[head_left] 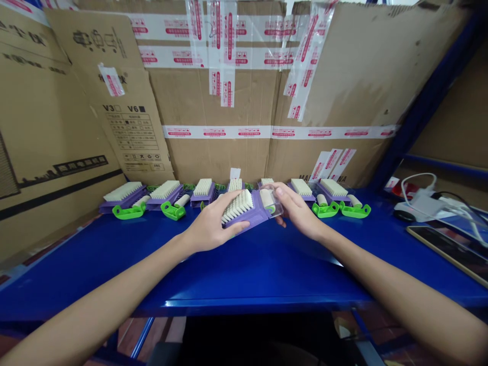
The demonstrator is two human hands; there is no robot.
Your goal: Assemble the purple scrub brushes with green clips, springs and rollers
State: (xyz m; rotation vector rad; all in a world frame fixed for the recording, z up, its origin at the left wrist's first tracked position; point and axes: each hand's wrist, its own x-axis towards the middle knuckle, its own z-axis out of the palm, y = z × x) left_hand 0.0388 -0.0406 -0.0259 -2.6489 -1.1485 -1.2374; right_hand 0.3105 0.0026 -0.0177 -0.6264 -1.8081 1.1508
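Note:
A purple brush with cream bristles (241, 209) is held between both hands above the blue shelf (244, 264). My left hand (209, 226) wraps its fingers round the brush's left end from below. My right hand (296, 209) grips the right end, where a clear plastic cover (273, 202) sits over a white roller part. A row of several similar purple brushes (168, 190) with green handles (128, 212) lies along the back of the shelf, behind both hands.
Taped cardboard boxes (236, 91) form a wall right behind the row. At the right lie a white charger with cables (423, 206) and a phone (446, 250). A blue shelf post (427, 101) rises at the right.

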